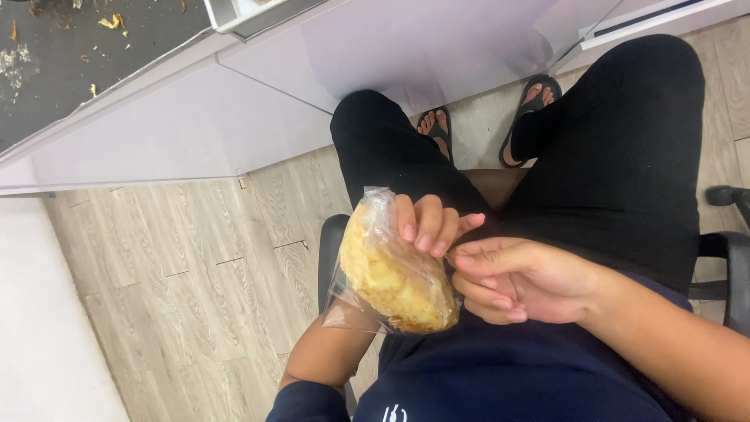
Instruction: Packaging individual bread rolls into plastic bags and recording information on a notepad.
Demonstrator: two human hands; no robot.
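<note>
Bag: clear, crinkled plastic, held over the lap in front of the dark blue shirt. Its lower corner stood out flat and empty; its mouth was hidden under the fingers. Contents: pastry, yellow, flaky, roughly rounded, browner along the bottom edge; the film blurred its surface, so its exact kind could not be told.

Left hand: closed on the bag's upper right edge, fingers curled over the plastic, nails facing the camera; the palm and thumb were hidden behind the bag.

Right hand: just beside the bag, fingers bent inward and loosely curled, fingertips at the bag's right edge. Whether it actually pinched the plastic could not be made out.

Forearms: both bare; the right one was cut off by the frame's lower right corner.

Legs: black trousers, knees apart, sandalled feet on the floor.

Chair: black armrests either side; the seat was mostly covered by the legs.

Floor: pale wood-grain planks.

Panels: smooth, pale, glossy, ahead of the knees, cut off at top.

Dark surface: upper left, strewn with small yellow scraps, too small to identify.
</note>
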